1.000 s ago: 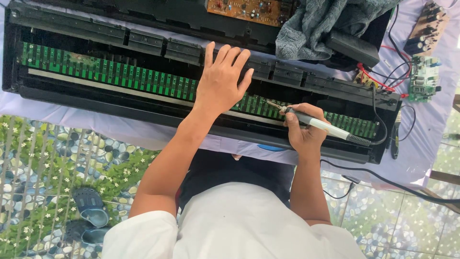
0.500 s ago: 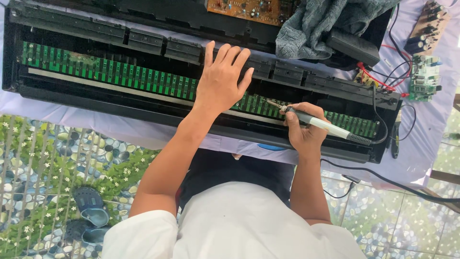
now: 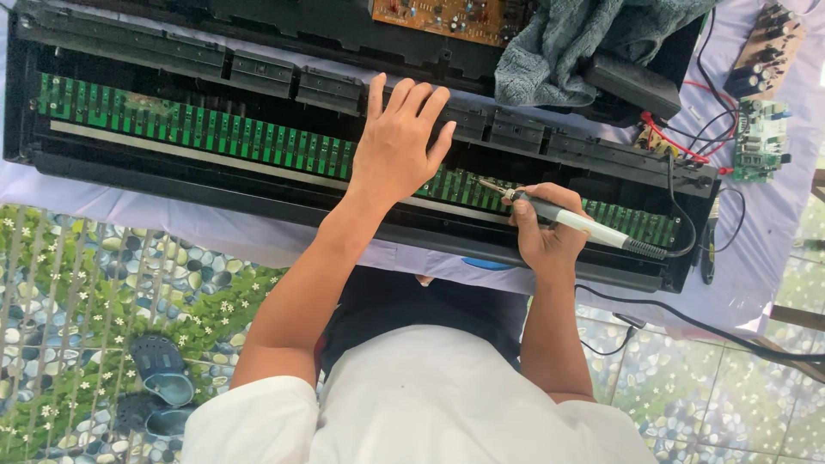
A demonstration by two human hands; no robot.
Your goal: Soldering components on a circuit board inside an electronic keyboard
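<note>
An opened black keyboard casing (image 3: 258, 202) lies across the table, with a long green circuit board strip (image 3: 198, 129) running along its inside. My left hand (image 3: 397, 142) rests flat, fingers apart, on the casing above the strip's middle. My right hand (image 3: 543, 232) grips a grey and white soldering iron (image 3: 571, 220) like a pen. Its metal tip touches the green strip just right of my left hand. A black cord leaves the iron's rear end toward the right.
A grey towel (image 3: 584, 39) and a brown circuit board (image 3: 447, 17) lie on the casing's far side. Small boards with red and black wires (image 3: 756, 129) sit at the right on a pale cloth (image 3: 765, 258). Dark sandals (image 3: 163, 369) lie on the pebble-patterned floor.
</note>
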